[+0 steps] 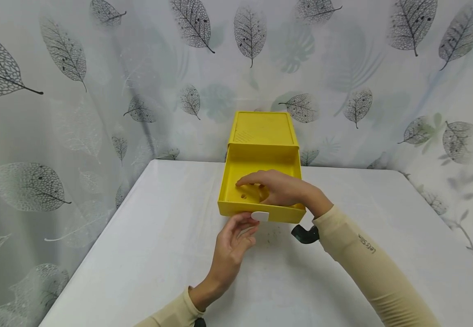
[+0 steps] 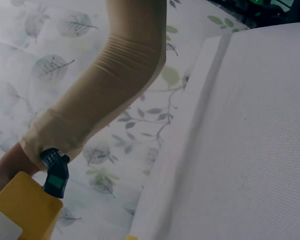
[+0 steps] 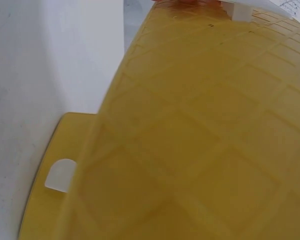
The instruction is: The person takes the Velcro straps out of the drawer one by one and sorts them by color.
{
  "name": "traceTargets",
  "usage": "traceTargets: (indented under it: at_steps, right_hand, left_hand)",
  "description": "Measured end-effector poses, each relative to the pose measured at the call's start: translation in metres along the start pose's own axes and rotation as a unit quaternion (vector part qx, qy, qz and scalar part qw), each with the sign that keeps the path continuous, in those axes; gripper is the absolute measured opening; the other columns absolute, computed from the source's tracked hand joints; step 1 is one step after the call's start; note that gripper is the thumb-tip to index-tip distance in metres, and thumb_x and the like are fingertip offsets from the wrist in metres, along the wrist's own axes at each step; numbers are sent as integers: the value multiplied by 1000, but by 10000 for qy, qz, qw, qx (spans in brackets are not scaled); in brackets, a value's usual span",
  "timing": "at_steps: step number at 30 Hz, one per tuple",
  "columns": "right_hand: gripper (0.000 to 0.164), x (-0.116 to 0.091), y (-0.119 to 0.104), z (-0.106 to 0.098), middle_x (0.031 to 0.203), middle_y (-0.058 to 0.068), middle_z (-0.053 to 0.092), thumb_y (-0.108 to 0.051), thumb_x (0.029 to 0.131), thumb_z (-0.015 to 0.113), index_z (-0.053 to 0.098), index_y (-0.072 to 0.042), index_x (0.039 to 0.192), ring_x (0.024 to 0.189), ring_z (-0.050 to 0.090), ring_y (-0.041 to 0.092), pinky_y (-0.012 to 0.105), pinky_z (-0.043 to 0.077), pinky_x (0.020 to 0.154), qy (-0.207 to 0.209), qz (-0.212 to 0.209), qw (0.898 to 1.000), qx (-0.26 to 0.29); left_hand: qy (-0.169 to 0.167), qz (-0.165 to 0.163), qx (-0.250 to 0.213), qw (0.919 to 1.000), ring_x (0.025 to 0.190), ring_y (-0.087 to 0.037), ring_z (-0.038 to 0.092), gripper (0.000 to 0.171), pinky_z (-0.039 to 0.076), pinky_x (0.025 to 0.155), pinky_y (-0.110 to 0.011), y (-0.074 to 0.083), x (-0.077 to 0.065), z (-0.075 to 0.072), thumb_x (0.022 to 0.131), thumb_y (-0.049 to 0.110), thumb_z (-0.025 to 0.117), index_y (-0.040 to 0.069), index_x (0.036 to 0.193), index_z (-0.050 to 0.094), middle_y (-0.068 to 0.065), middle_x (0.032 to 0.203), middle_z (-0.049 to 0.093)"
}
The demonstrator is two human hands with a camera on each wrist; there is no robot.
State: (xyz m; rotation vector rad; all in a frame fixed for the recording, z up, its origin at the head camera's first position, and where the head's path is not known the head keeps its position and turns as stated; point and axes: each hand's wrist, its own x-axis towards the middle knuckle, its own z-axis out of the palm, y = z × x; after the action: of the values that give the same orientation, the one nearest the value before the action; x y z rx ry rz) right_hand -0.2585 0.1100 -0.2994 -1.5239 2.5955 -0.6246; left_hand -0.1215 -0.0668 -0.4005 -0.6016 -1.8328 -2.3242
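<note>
A yellow drawer (image 1: 230, 175) stands pulled out from its yellow case (image 1: 264, 127) at the back of the table. My right hand (image 1: 283, 187) reaches into it from the right, index finger and thumb around a yellow wedge with round holes (image 1: 249, 194), like toy cheese. It blends with the drawer floor, and the hand partly covers it. At the drawer's front, the bent fingers of my left hand (image 1: 233, 247) touch the white handle (image 1: 260, 216). The right wrist view shows the drawer's ridged underside (image 3: 200, 125) close up.
The table (image 1: 171, 218) has a white cover. Leaf-printed curtains (image 1: 146, 81) hang behind it and at both sides. Low in the right wrist view is another yellow front with a white tab (image 3: 61, 175). A dark wrist camera (image 1: 305, 234) sits under my right wrist.
</note>
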Motion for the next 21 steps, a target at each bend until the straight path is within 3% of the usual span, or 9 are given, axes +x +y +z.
traceTargets:
  at_steps: [6, 14, 21]
  right_hand:
    - [60, -2, 1, 0, 135, 4, 66, -20, 87, 86, 63, -10, 141, 111, 59, 23, 41, 48, 98, 9, 110, 9999, -35]
    - [59, -1, 2, -1, 125, 4, 68, -13, 86, 86, 63, -7, 140, 101, 59, 23, 40, 51, 91, 26, 48, 10000, 18]
    - [57, -4, 2, -3, 126, 6, 68, -12, 84, 88, 66, -6, 136, 101, 60, 24, 40, 56, 87, 313, -9, 9993, 184]
  left_hand:
    - [-56, 34, 24, 10000, 130, -38, 53, 46, 45, 109, -39, 0, 1, 0, 94, -3, 53, -7, 139, 47, -23, 133, 51]
    - [-99, 120, 54, 9999, 131, -36, 53, 46, 44, 110, -40, -2, 1, 0, 94, -3, 53, -6, 139, 47, -22, 135, 51]
    - [-106, 139, 43, 9998, 130, -36, 53, 45, 44, 110, -40, -1, 1, 1, 94, -3, 53, -7, 138, 47, -23, 135, 51]
